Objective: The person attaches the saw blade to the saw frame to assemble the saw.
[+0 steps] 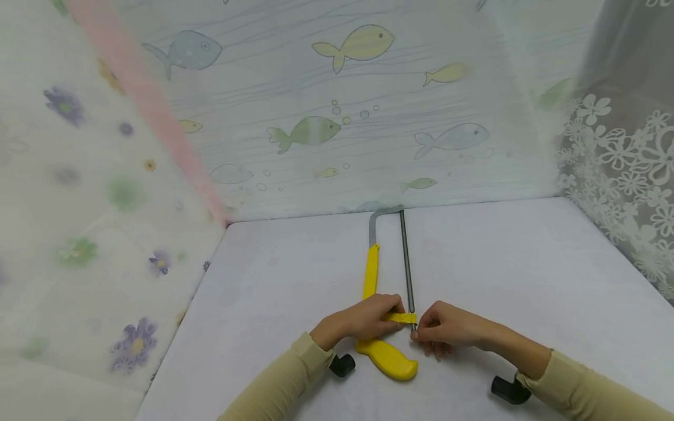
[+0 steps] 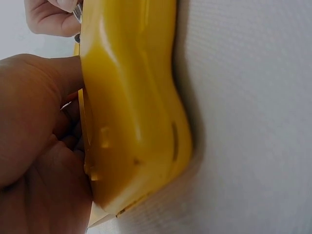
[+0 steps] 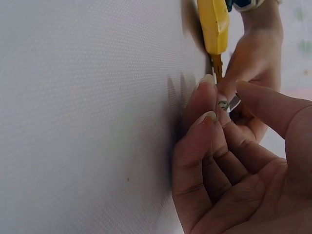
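A hacksaw with a yellow handle (image 1: 389, 359) and grey front frame lies on the white table, its blade (image 1: 406, 263) facing right. My left hand (image 1: 372, 317) grips the yellow frame just above the handle, its fingers reaching to the yellow blade holder (image 1: 402, 318). In the left wrist view the handle (image 2: 131, 97) fills the middle, with the left hand (image 2: 39, 126) beside it. My right hand (image 1: 447, 327) pinches the small metal wing nut (image 3: 234, 103) at the near end of the blade with thumb and forefinger; its other fingers (image 3: 192, 161) are curled below.
The white table (image 1: 274, 280) ends at a fish-print curtain (image 1: 316, 175) behind the saw's tip. A flower-print curtain (image 1: 95, 234) hangs at the left, and a lace one (image 1: 632, 164) at the right. Black wrist devices (image 1: 509, 390) sit under both cuffs.
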Demonstrator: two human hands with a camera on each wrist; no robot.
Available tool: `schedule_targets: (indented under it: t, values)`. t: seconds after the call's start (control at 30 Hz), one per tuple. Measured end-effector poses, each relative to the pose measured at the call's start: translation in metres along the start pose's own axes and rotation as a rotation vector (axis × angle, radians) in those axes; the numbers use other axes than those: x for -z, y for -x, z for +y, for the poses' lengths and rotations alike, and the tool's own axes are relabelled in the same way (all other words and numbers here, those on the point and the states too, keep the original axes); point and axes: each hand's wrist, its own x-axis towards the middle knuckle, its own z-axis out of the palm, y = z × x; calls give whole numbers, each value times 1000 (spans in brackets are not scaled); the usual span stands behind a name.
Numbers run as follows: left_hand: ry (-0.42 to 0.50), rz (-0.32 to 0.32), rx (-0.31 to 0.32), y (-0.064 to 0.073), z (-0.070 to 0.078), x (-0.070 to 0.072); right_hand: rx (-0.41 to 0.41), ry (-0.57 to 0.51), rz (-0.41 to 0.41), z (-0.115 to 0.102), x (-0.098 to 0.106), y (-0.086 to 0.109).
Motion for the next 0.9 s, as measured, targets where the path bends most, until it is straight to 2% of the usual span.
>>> schedule_targets:
  t: [0.57,0.9]
  values:
    - [-5,4,-7,-1,-1,0,58,80,10,3,4,1]
    - [1,-1,-12,0,0,1,41,57,15,-1,2,-1]
